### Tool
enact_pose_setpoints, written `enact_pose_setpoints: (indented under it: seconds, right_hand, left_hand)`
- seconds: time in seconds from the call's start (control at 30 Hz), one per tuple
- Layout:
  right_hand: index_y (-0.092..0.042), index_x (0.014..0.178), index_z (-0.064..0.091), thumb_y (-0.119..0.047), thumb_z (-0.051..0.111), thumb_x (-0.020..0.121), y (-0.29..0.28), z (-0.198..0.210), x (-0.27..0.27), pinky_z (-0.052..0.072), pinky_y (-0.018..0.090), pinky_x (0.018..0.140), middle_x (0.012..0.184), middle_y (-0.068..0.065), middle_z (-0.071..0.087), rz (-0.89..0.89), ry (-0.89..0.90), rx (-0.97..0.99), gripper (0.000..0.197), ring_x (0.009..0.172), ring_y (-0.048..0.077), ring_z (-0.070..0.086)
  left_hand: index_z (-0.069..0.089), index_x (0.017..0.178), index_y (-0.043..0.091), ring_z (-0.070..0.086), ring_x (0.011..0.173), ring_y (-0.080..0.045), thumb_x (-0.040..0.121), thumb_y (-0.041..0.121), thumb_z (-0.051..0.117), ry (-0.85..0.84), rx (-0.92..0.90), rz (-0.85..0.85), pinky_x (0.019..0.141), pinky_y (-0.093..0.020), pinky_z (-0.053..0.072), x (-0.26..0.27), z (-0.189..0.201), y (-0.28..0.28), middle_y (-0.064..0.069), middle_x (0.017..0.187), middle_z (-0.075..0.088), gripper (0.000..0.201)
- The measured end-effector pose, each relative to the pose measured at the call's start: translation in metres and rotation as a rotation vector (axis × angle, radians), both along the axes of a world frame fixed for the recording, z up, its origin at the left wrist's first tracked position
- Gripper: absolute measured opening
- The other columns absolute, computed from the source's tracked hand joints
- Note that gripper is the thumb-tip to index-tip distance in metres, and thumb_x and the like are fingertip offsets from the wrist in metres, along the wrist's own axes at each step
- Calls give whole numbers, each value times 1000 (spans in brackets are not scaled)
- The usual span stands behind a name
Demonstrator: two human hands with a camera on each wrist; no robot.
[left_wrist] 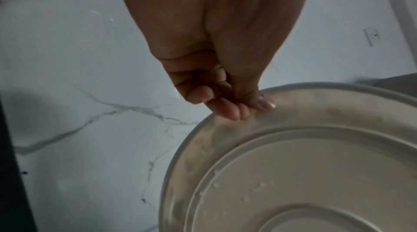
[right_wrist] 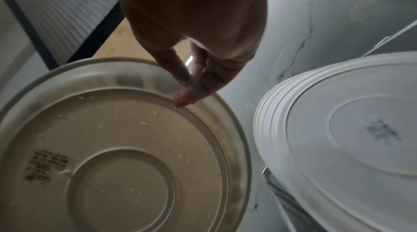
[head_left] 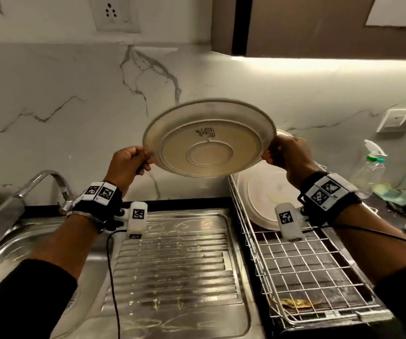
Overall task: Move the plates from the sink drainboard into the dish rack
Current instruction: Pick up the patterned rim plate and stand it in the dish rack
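Gripping opposite edges, the left hand (head_left: 126, 165) and right hand (head_left: 286, 155) hold a cream plate (head_left: 209, 140) in the air, underside toward the camera, above the back of the bare ribbed drainboard (head_left: 180, 260). Just right stands the wire dish rack (head_left: 314, 270), white plates (head_left: 265, 196) leaning at its far end, open grid nearer. Left wrist: fingertips (left_wrist: 234, 112) pinch the rim. Right wrist: a fingertip (right_wrist: 182, 100) lies on the underside; the racked plates sit close beside.

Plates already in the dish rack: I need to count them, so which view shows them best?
Right wrist: the stacked plates show layered rims. Head view has them half hidden behind the held plate; left wrist misses them.
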State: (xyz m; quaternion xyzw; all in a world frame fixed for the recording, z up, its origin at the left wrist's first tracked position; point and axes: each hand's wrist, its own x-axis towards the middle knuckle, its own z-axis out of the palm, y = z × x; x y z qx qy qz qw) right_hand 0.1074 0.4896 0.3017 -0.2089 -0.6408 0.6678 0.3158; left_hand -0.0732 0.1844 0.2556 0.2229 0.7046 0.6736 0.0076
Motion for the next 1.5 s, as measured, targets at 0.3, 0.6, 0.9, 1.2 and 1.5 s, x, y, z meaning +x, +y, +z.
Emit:
enact_pose_setpoints:
  seconds: [0.3,0.6,0.9,1.2,1.5]
  right_hand:
    - [-6,66,64,-12,59,81,88,-15,57,46,22,46,52,7,59,-108,43,-51,17,45,18,55]
    - [-4,76,62,-14,48,89,163,-48,90,45,18,44,65,11,57,-113,-52,-77,21,49,16,53]
    - [-8,64,54,-4,45,89,228,-111,67,37,13,34,38,-1,54,-156,-233,-27,27,34,10,49]
    - [-8,64,61,-15,40,97,250,-161,49,49,25,48,72,20,69,-178,-453,139,40,45,16,62]
    - [-1,74,68,-8,50,79,254,-168,41,60,49,80,73,20,75,-170,-667,318,21,84,40,73]
  left_hand:
    - [64,74,16,48,48,-3,91,19,61,53,-62,-109,46,-18,35,36,8,95,9,54,63,17]
    - [61,72,14,43,35,1,91,20,62,39,-213,-85,39,-9,32,69,-11,177,15,40,54,20]
    - [71,80,21,59,58,3,86,26,67,133,-580,40,69,-25,43,71,-47,218,5,72,70,8]
    - [67,79,28,68,85,-22,87,30,64,250,-1110,117,76,-30,50,81,-57,240,3,88,74,9]
    - [68,90,26,66,87,-33,84,20,55,405,-1389,109,69,-34,51,83,-56,256,-3,98,72,15]
